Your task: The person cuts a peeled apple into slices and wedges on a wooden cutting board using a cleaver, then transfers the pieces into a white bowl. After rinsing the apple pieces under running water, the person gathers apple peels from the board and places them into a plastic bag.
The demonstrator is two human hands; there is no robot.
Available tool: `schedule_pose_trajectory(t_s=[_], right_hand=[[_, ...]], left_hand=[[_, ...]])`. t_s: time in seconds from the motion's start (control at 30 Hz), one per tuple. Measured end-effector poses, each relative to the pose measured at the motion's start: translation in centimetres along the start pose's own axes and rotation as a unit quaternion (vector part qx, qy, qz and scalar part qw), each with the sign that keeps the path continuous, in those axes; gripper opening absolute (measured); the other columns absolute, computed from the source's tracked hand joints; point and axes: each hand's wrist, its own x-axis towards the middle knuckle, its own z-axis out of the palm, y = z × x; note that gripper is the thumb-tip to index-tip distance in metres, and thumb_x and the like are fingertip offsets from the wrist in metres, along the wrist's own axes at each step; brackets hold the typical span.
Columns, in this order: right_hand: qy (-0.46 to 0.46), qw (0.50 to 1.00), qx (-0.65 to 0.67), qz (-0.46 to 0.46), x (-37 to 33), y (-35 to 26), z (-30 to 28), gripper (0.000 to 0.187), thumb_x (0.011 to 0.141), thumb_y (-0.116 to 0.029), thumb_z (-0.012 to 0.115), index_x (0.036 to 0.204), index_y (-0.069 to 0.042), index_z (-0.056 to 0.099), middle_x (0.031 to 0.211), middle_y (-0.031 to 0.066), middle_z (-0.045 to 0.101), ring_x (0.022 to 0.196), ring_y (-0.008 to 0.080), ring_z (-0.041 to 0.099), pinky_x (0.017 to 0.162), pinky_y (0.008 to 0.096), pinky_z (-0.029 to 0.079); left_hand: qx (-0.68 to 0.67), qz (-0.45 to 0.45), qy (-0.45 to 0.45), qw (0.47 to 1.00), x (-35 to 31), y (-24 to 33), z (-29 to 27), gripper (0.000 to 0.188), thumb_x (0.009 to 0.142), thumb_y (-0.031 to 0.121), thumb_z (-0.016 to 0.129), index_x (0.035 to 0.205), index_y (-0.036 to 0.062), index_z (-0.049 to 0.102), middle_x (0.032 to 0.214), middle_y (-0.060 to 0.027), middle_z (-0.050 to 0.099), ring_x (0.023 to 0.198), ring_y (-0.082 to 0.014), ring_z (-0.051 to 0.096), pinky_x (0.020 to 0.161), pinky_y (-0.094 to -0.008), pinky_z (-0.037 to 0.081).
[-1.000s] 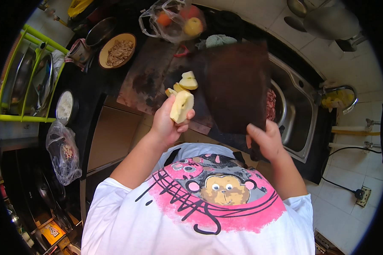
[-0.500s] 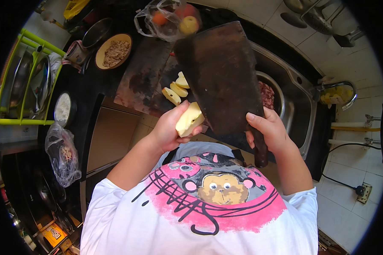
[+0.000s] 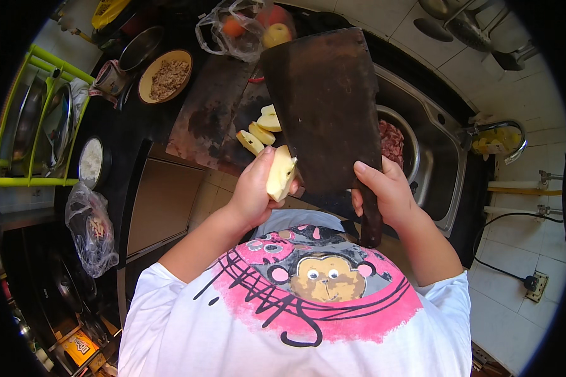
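Pinching a peeled apple piece [image 3: 280, 179] in left fingers [image 3: 268, 154], over the near edge of the board [image 3: 201, 119]. Gripping a cleaver [image 3: 324, 107] with right fingers [image 3: 366, 172] wrapped round its handle, blade edge right beside the piece; hard to tell whether touching. Bare on the board left of the apple slices [image 3: 249, 142]; tighter rightward, toward the sink [image 3: 448, 151]. Printed with lettering on an orange box [image 3: 78, 345], lower left.

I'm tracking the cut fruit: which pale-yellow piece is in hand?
The chunky pale-yellow fruit piece in the left hand; the other pale fruit pieces lie on the dark, stained cutting board.
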Motion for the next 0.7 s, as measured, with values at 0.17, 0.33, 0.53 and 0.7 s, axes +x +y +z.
schedule_pose_trajectory(t_s=[0.17,0.33,0.53,0.7], right_hand=[[-0.053,0.998,-0.017,0.034,0.6,-1.2,-1.1,0.025,0.088,-0.026,0.05,0.093,-0.002,0.051,0.058,0.0083,0.052,0.045,0.0153,0.05,0.042,0.0262,0.041],[-0.008,1.0,0.006,0.026,0.9,-0.4,0.0,0.026,0.088,-0.028,0.051,0.092,-0.002,0.051,0.056,0.0081,0.052,0.044,0.0154,0.05,0.042,0.0261,0.041],[-0.031,0.999,-0.011,0.034,1.0,-0.9,-0.5,0.025,0.087,-0.027,0.051,0.09,-0.002,0.051,0.056,0.0078,0.052,0.044,0.0152,0.05,0.042,0.0261,0.041],[-0.039,0.998,-0.007,0.047,0.9,-1.2,-0.6,0.024,0.088,-0.027,0.05,0.09,-0.003,0.051,0.056,0.0077,0.052,0.044,0.015,0.05,0.042,0.0263,0.041]], left_hand=[[0.009,-0.123,-0.132,0.984,0.4,1.6,-1.4,0.043,0.096,0.045,0.026,0.103,0.0109,0.051,0.067,-0.0078,0.054,0.047,-0.0077,0.042,0.033,-0.0161,0.022],[-0.01,-0.044,0.026,0.999,0.5,0.0,0.1,0.043,0.096,0.045,0.025,0.102,0.0123,0.052,0.065,-0.0075,0.054,0.044,-0.0073,0.039,0.033,-0.016,0.022],[-0.015,-0.096,-0.083,0.992,0.7,1.1,-1.3,0.039,0.095,0.045,0.03,0.098,0.0128,0.052,0.066,-0.0097,0.054,0.047,-0.0095,0.042,0.035,-0.0185,0.026],[-0.017,-0.123,-0.122,0.985,0.7,1.3,-1.7,0.039,0.095,0.044,0.031,0.098,0.0121,0.053,0.067,-0.0104,0.055,0.048,-0.0102,0.042,0.034,-0.0189,0.025]])
